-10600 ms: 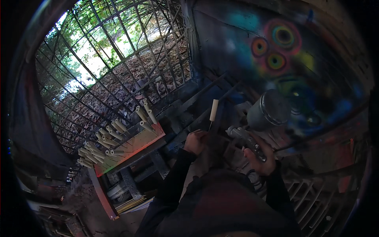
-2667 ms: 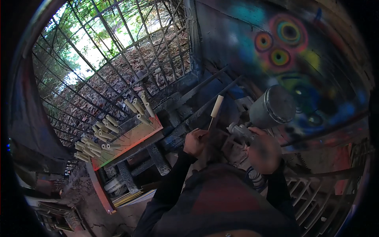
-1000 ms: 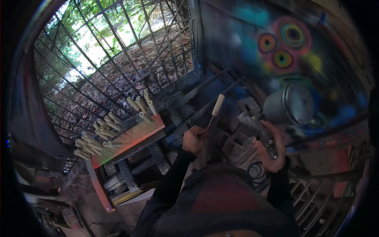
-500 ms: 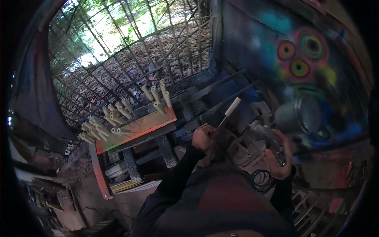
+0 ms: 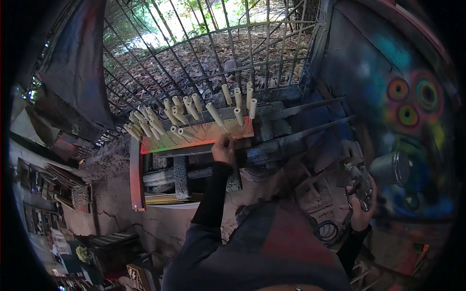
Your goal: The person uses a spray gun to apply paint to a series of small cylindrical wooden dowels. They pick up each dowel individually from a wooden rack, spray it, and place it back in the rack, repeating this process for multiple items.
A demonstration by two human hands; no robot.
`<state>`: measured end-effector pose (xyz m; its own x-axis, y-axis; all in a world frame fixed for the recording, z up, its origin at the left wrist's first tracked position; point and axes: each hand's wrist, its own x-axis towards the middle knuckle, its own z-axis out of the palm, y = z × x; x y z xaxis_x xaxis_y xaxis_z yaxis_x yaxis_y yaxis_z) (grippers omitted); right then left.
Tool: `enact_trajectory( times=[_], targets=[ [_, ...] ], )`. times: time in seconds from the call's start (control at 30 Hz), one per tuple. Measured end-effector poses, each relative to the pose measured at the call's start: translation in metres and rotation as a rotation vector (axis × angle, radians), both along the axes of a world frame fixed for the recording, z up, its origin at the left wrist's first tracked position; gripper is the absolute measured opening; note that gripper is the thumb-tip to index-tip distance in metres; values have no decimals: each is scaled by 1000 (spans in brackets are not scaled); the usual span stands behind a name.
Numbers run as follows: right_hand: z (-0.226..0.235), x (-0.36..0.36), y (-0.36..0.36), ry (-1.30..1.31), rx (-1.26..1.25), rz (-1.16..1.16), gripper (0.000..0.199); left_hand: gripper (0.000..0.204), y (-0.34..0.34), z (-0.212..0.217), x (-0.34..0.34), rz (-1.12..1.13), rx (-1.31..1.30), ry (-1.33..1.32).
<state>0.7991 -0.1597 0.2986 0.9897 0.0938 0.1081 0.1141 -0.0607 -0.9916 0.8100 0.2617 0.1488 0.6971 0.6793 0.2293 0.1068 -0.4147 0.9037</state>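
Note:
My left hand (image 5: 224, 149) is closed at the near edge of a painted orange-and-yellow board (image 5: 208, 136), pinching the thin stick below a pale cream cylinder (image 5: 214, 114). That cylinder leans to the left over the board; whether the stick's lower end sits in the board is hidden by my fingers. Several similar cream cylinders (image 5: 196, 102) stand on thin sticks along the board, tilted at different angles. Off to the right, my right hand (image 5: 362, 211) is wrapped round a metal spray gun (image 5: 360, 182), with a coiled dark hose (image 5: 327, 229) beside that wrist.
Behind the board is a metal bar grille (image 5: 228, 43) with leaf litter beyond. A grey metal canister (image 5: 390, 169) stands by the paint-splashed panel (image 5: 412, 131) at right. A red-orange strip (image 5: 137, 179) hangs at the board's left end, over a cracked floor (image 5: 111, 208).
My left hand has carried the cylinder on its stick leftward, from open space to the board. The spray gun in my right hand has turned and sits lower and farther right in view.

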Motion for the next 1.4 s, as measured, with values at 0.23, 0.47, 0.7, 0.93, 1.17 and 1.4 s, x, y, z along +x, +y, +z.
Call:
enact_trajectory(
  times=[0.23,0.47,0.7,0.93,1.17,1.4],
  targets=[
    [3,-1,5,34,24,14,62,15,63,-59,41,-32,-54,31],
    [-9,-3,-7,-2,-34,18,62,15,64,-54,67,-55,60,110],
    [2,-7,-1,60,-28,-14,61,18,68,-55,72,-47,210,200],
    [-7,0,0,16,-55,27,63,22,64,-50,68,-125,103,258],
    [3,-2,9,52,-23,7,61,22,62,-29,56,-62,110,244],
    [-14,5,1,34,3,20,61,25,75,-21,30,472,102,325]
  ],
)
